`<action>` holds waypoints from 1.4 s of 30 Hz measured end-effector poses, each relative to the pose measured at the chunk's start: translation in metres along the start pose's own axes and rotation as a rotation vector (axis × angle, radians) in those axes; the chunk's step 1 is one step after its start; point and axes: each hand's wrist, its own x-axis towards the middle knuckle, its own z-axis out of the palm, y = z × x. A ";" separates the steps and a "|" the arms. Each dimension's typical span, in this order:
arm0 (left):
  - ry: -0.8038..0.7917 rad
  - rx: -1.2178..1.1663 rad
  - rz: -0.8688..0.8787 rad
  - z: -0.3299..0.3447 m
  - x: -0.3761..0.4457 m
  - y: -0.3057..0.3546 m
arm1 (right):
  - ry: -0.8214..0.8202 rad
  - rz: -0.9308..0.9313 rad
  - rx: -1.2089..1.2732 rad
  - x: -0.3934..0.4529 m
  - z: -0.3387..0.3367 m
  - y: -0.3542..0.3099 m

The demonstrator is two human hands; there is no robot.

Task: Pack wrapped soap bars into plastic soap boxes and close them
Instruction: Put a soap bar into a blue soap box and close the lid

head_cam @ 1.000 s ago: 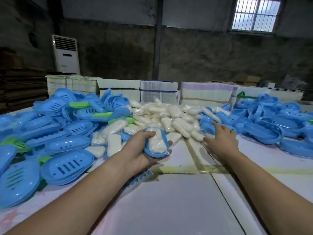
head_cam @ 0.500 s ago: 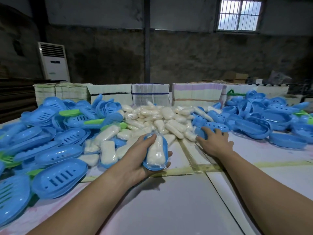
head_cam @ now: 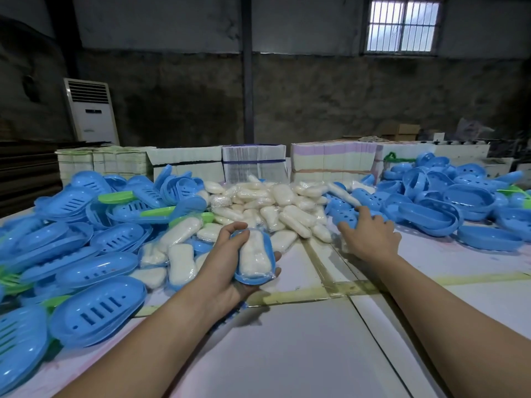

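Left hand (head_cam: 227,271) grips one blue box half (head_cam: 254,278) holding one wrapped soap (head_cam: 254,257), above the table (head_cam: 287,354). Right hand (head_cam: 370,239), fingers curled, grasps one perforated lid (head_cam: 343,216) beside the soap pile (head_cam: 275,205); dozens there, uncountable.

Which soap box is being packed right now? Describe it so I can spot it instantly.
Start at the pile of wrapped soap bars mid-table, then come toward the camera. The left hand holds a blue box half above the table; unlike its neighbours, it is lifted, with a wrapped soap bar inside.
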 end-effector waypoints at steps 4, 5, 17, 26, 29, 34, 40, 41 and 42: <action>0.041 -0.011 0.018 0.000 0.002 0.000 | 0.019 -0.094 0.451 -0.023 -0.014 -0.026; 0.048 -0.023 0.021 0.000 0.003 0.000 | -0.023 -0.117 0.612 -0.033 -0.018 -0.034; 0.044 -0.128 -0.084 0.001 0.006 0.011 | -0.580 -0.316 1.019 -0.109 -0.021 -0.082; -0.001 -0.048 -0.141 0.002 0.004 0.003 | -0.599 -0.336 1.010 -0.110 -0.017 -0.083; 0.020 -0.006 -0.157 0.003 0.002 0.004 | -0.648 -0.321 1.022 -0.112 -0.016 -0.083; 0.062 -0.003 -0.149 0.006 0.003 0.004 | -0.688 -0.344 1.013 -0.116 -0.019 -0.084; 0.038 -0.039 -0.132 0.008 0.003 0.004 | -0.693 -0.335 0.974 -0.114 -0.025 -0.083; 0.035 -0.049 -0.130 0.007 0.002 0.004 | -0.700 -0.333 0.969 -0.113 -0.026 -0.083; 0.037 -0.065 -0.126 0.007 0.002 0.005 | -0.703 -0.337 0.963 -0.112 -0.027 -0.083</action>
